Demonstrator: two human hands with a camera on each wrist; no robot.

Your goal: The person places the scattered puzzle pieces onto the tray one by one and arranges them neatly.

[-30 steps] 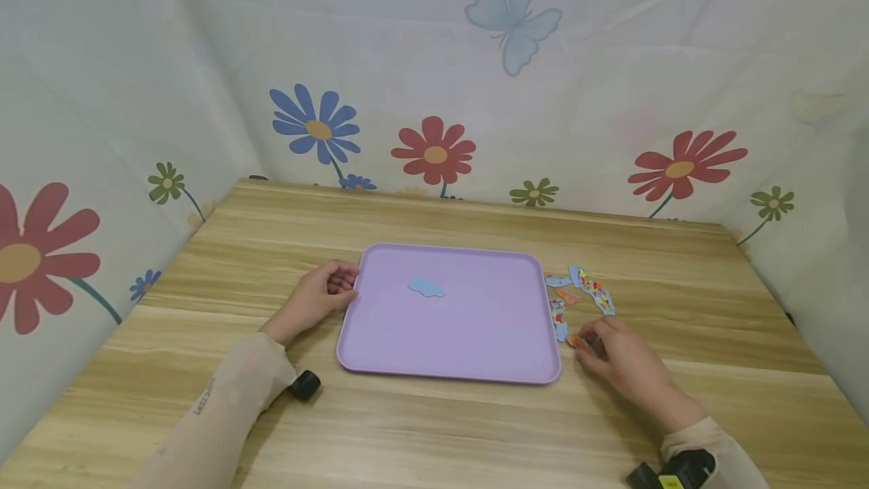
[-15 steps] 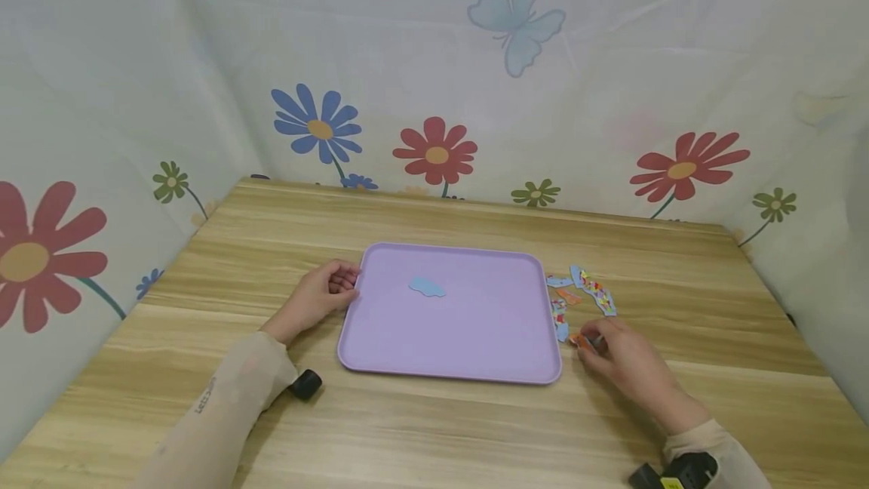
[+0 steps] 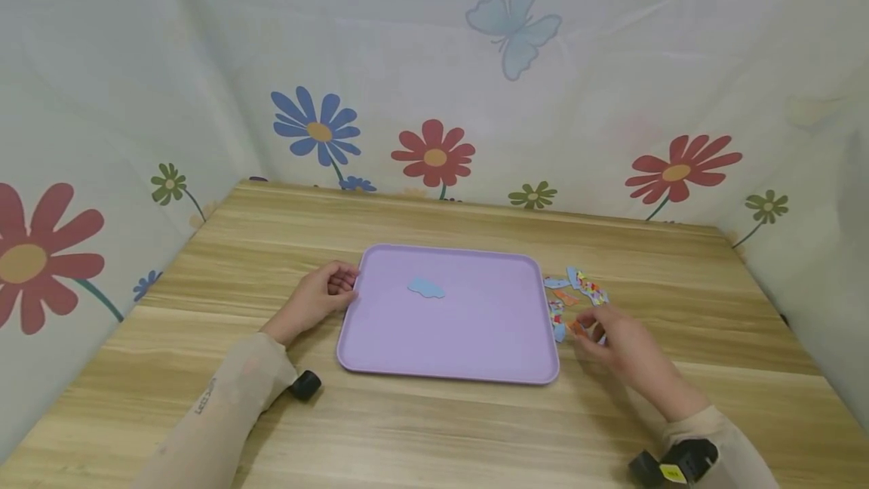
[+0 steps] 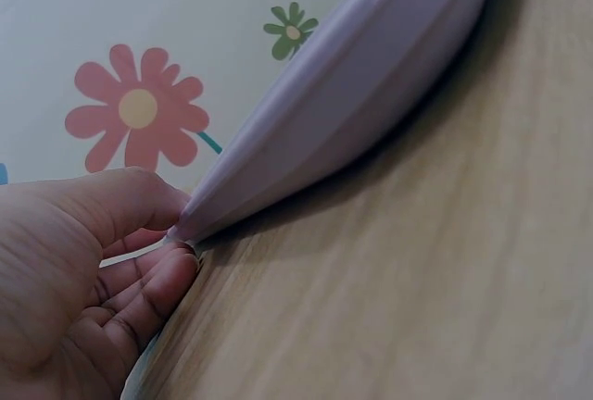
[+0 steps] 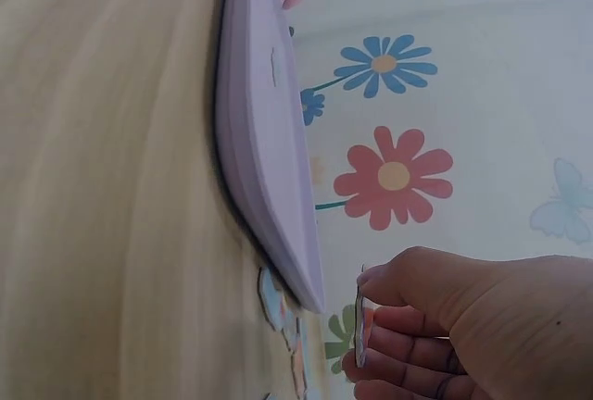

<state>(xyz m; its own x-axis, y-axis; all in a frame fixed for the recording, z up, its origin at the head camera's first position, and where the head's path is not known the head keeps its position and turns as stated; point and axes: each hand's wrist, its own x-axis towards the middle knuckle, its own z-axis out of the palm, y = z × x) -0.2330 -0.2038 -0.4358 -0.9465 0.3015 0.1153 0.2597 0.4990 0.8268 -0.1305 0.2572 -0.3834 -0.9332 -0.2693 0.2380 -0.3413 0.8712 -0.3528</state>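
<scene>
A light purple tray (image 3: 448, 379) lies on the wooden table, with one pale blue wavy-edged puzzle piece (image 3: 426, 287) on it. My left hand (image 3: 317, 296) holds the tray's left rim between thumb and fingers; the left wrist view shows the thumb (image 4: 153, 206) against that rim. To the right of the tray, my right hand (image 3: 621, 342) pinches a thin orange puzzle piece (image 3: 577, 327). The right wrist view has this piece (image 5: 360, 331) edge-on, between thumb and fingers, raised off the table. Its printed face is mostly hidden.
Several loose puzzle pieces lie by the tray's right edge: a long blue one with colourful print (image 3: 589, 287), an orange one (image 3: 566, 297) and a blue one (image 3: 558, 323). Behind the table (image 3: 434, 436) hangs a flower-printed cloth (image 3: 380, 36).
My right hand has lifted slightly and tilted, with the orange puzzle piece between its fingers. The left hand and the tray have stayed in place.
</scene>
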